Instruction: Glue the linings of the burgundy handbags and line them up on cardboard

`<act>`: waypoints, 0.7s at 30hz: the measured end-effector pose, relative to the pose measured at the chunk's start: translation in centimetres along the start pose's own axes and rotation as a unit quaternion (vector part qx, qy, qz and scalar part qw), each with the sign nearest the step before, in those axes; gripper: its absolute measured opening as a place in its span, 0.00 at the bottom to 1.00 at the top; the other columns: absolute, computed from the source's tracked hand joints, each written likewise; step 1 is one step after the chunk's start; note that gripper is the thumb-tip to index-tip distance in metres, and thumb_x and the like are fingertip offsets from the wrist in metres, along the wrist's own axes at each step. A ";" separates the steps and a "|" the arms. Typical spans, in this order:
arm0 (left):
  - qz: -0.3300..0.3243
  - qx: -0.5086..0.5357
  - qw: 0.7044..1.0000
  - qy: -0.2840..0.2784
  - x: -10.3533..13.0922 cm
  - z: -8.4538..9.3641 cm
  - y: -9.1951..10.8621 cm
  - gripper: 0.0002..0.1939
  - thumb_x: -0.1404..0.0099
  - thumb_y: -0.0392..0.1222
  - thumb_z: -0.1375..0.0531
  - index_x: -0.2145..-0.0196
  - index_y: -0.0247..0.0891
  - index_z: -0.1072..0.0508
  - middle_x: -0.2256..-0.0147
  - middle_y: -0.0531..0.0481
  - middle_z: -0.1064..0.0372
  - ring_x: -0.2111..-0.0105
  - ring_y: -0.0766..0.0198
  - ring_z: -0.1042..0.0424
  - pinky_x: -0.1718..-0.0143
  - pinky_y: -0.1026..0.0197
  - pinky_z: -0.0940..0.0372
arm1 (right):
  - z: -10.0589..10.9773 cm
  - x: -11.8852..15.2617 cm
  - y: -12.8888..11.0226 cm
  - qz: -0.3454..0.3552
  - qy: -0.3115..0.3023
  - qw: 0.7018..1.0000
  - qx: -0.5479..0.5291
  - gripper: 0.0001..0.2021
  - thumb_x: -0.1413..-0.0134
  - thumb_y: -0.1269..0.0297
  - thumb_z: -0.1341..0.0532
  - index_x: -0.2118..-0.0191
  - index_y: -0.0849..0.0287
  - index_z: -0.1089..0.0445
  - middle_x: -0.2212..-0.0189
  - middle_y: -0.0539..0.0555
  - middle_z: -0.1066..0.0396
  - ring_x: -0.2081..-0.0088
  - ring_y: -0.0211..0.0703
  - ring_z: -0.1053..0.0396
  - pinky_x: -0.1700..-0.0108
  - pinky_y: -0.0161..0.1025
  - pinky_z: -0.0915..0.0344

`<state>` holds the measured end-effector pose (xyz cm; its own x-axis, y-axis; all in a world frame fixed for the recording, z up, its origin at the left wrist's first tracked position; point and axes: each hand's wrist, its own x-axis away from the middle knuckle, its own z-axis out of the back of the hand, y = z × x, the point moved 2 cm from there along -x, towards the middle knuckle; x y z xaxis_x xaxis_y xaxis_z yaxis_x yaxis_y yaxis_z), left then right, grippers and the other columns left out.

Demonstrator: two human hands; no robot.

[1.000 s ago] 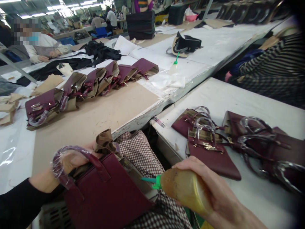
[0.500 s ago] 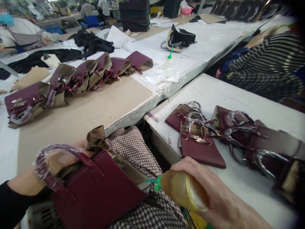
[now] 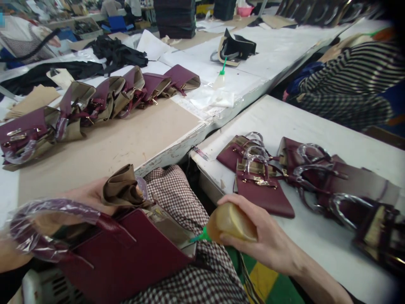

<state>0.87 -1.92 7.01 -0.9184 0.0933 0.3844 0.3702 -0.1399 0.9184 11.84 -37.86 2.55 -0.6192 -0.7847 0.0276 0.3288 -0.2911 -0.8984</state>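
A burgundy handbag (image 3: 126,257) lies tilted across my lap, its plastic-wrapped handle (image 3: 57,207) arching to the left. Behind that handle, my left hand (image 3: 85,196) grips the bag at its brown lining (image 3: 122,185), which is pulled out and bunched up; some fingers are hidden by the cloth. My right hand (image 3: 253,228) is wrapped round a squeeze bottle (image 3: 236,221) of amber liquid, tipped on its side. The bottle's green nozzle (image 3: 201,236) points left, its tip at the open edge of the bag's right side. Whether it touches the lining I cannot tell.
Several burgundy bags (image 3: 104,97) stand in a row on the left table (image 3: 152,126). More finished-looking bags (image 3: 265,190) lie on the right table (image 3: 253,114). A second green-tipped bottle (image 3: 221,78) stands farther back. A person in a striped top (image 3: 357,71) sits at right.
The bottle in my right hand has swung left and slightly up, with its nozzle angled more downward. The bag and my left hand have shifted a little left. The view has turned slightly.
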 end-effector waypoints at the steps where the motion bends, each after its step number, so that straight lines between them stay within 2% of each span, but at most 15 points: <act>1: 0.017 -0.022 0.999 -0.023 0.2 0.0 0.9 0.17 0.43 0.35 0.33 0.54 0.37 0.21 0.58 0.53 0.18 0.59 0.53 0.20 0.57 0.54 0.25 | 0.0 -0.3 0.2 -0.035 0.005 0.999 -0.029 0.21 0.42 0.60 0.31 0.46 0.50 0.36 0.56 0.51 0.27 0.59 0.47 0.28 0.58 0.41 0.31; 3: 0.042 -0.103 0.991 -0.076 0.6 -0.4 2.9 0.17 0.39 0.36 0.35 0.51 0.39 0.22 0.55 0.54 0.19 0.58 0.55 0.21 0.57 0.58 0.26 | -0.1 -0.7 0.7 -0.104 0.005 0.989 -0.104 0.19 0.43 0.58 0.31 0.48 0.53 0.33 0.62 0.50 0.27 0.64 0.45 0.30 0.64 0.38 0.32; 5: 0.028 -0.214 0.969 -0.117 1.0 -1.0 4.6 0.15 0.36 0.37 0.37 0.51 0.39 0.23 0.55 0.54 0.20 0.58 0.57 0.22 0.57 0.61 0.28 | -0.3 -0.8 1.3 -0.150 0.012 0.969 -0.198 0.18 0.42 0.54 0.32 0.51 0.55 0.32 0.67 0.48 0.30 0.70 0.41 0.35 0.73 0.34 0.37; 6: 0.012 -0.269 0.955 -0.129 1.2 -1.3 5.1 0.14 0.35 0.37 0.38 0.51 0.40 0.23 0.55 0.54 0.21 0.58 0.58 0.23 0.57 0.63 0.29 | -0.4 -0.8 1.6 -0.164 0.023 0.956 -0.243 0.17 0.41 0.53 0.32 0.52 0.56 0.31 0.68 0.48 0.32 0.73 0.38 0.38 0.77 0.32 0.41; 8: -0.020 -0.353 0.928 -0.115 1.6 -2.0 5.1 0.12 0.33 0.35 0.41 0.52 0.41 0.25 0.55 0.54 0.23 0.58 0.60 0.25 0.57 0.65 0.32 | -0.6 -0.7 2.3 -0.171 0.067 0.932 -0.312 0.17 0.40 0.51 0.32 0.53 0.57 0.30 0.69 0.48 0.34 0.76 0.36 0.43 0.80 0.31 0.46; 10: -0.040 -0.390 0.916 -0.088 1.9 -2.6 3.9 0.10 0.31 0.34 0.43 0.53 0.42 0.28 0.54 0.53 0.25 0.58 0.61 0.27 0.57 0.64 0.35 | -0.8 -0.3 3.1 -0.162 0.133 0.914 -0.348 0.16 0.39 0.51 0.32 0.53 0.56 0.29 0.68 0.50 0.33 0.73 0.38 0.41 0.80 0.31 0.45; 12: -0.066 -0.392 0.915 -0.069 2.2 -3.3 2.1 0.07 0.31 0.35 0.43 0.55 0.41 0.32 0.55 0.52 0.27 0.59 0.61 0.29 0.58 0.63 0.37 | -1.2 0.1 4.0 -0.154 0.200 0.898 -0.360 0.15 0.38 0.51 0.33 0.53 0.55 0.28 0.67 0.51 0.33 0.72 0.40 0.40 0.80 0.31 0.44; 14: -0.088 -0.382 0.918 -0.061 2.4 -4.1 0.3 0.04 0.30 0.35 0.45 0.58 0.41 0.34 0.58 0.51 0.28 0.61 0.61 0.31 0.59 0.62 0.39 | -1.7 0.5 5.0 -0.152 0.235 0.893 -0.352 0.15 0.37 0.50 0.34 0.51 0.54 0.29 0.66 0.50 0.33 0.73 0.40 0.40 0.80 0.31 0.44; 18: -0.091 -0.336 0.935 -0.065 2.8 -5.4 -2.3 0.04 0.30 0.33 0.48 0.59 0.41 0.36 0.62 0.51 0.31 0.63 0.61 0.34 0.61 0.61 0.41 | -2.9 0.1 7.0 -0.152 0.245 0.925 -0.247 0.16 0.35 0.50 0.35 0.49 0.53 0.32 0.67 0.49 0.34 0.74 0.39 0.40 0.79 0.32 0.41; 21: -0.080 -0.304 0.946 -0.076 3.0 -5.8 -3.0 0.07 0.31 0.31 0.48 0.59 0.42 0.36 0.62 0.51 0.31 0.63 0.61 0.33 0.62 0.61 0.41 | -3.5 -1.2 7.8 -0.126 0.252 0.943 -0.175 0.21 0.38 0.49 0.34 0.45 0.52 0.35 0.61 0.52 0.31 0.70 0.44 0.35 0.77 0.35 0.35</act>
<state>-3.78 -6.98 4.86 -0.9079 0.2964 0.2962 0.0359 -0.6493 0.7597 12.61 -37.24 -5.99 -0.9359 -0.3284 0.1274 -0.0755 -0.1664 -0.9832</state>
